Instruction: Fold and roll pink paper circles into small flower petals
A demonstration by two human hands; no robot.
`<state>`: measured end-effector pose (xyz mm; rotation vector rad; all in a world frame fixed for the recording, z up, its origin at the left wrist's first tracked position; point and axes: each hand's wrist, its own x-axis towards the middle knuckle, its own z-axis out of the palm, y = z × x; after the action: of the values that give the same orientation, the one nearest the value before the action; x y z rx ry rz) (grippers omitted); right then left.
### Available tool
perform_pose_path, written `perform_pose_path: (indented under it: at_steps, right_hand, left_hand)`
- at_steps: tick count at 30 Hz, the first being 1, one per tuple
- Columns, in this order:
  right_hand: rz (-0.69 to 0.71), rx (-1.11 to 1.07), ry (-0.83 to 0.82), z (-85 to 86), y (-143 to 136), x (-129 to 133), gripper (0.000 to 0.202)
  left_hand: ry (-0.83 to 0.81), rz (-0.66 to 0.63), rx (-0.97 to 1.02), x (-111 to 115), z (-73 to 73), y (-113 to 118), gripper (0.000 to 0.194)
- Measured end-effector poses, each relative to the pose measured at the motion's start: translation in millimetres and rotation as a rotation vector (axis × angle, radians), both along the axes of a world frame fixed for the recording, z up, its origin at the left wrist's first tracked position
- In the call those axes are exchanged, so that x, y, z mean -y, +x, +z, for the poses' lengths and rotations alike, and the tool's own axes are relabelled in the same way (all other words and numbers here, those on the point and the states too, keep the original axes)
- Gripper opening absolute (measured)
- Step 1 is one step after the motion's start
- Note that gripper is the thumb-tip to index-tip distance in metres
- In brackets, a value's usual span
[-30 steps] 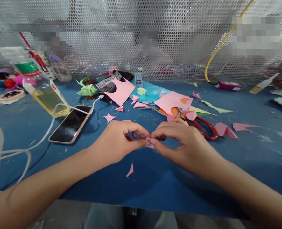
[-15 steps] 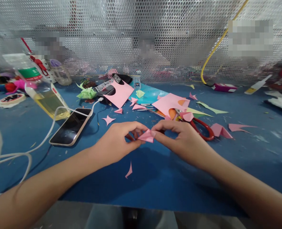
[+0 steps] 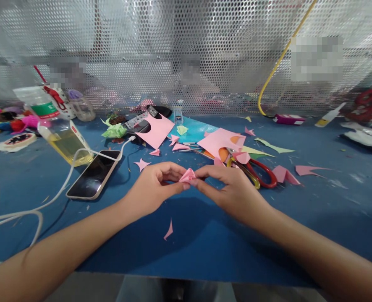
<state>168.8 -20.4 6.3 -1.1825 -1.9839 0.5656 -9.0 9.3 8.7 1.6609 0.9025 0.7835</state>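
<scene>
Between my two hands, above the blue table, is a small folded piece of pink paper [image 3: 187, 175]. My left hand [image 3: 156, 182] pinches its left side between thumb and fingers. From the right, my right hand [image 3: 228, 184] pinches the other side, thumb and forefinger closed on it. Part of the folded paper is covered by the fingertips. Just behind my right hand lie red-handled scissors [image 3: 269, 178], partly under pink paper. A thin pink scrap [image 3: 168, 230] lies on the table in front of my hands, and a star-shaped pink scrap [image 3: 141, 164] is beyond my left hand.
A phone [image 3: 94, 175] with a white cable [image 3: 66, 178] lies at left, by a tilted bottle of yellowish liquid [image 3: 68, 144]. Cut pink sheets [image 3: 219, 140] and a blue sheet [image 3: 194, 126] are farther back. A perforated metal screen [image 3: 161, 37] stands behind the table [image 3: 198, 251].
The pink paper has been turned in my fingers and now looks like a more upright, folded cone shape. My hands have drawn slightly closer together; the view has shifted a little.
</scene>
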Motion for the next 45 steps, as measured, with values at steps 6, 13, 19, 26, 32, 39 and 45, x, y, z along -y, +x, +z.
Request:
perform_pose_path:
  at_steps: [6, 13, 19, 26, 32, 39, 45]
  right_hand:
    - [-0.017, -0.051, 0.061, 0.2, -1, 1, 0.013]
    - [-0.010, -0.182, 0.006, -1.4, -4, -1, 0.013]
    - [0.051, -0.283, -0.097, -4.3, -5, -4, 0.015]
    - [0.071, -0.335, -0.222, -7.4, -2, -7, 0.016]
    - [0.030, -0.307, -0.093, -3.5, -5, -4, 0.015]
    - [0.022, -0.321, -0.094, -1.7, -5, -2, 0.014]
    - [0.050, -0.302, -0.107, 2.4, -4, -2, 0.014]
  left_hand:
    - [-0.032, 0.030, 0.029, 3, -5.9, 3, 0.015]
    - [-0.014, 0.118, 0.065, 5, -6.2, 6, 0.018]
    - [0.033, 0.191, 0.053, 7, -5.2, 6, 0.008]
    - [0.051, 0.197, 0.070, 8, -3.9, 5, 0.005]
    - [0.046, 0.150, 0.078, 7, -6.4, 4, 0.008]
    - [-0.013, 0.123, 0.092, 6, -6.6, 5, 0.009]
    - [0.014, 0.099, 0.027, 8, -8.2, 4, 0.013]
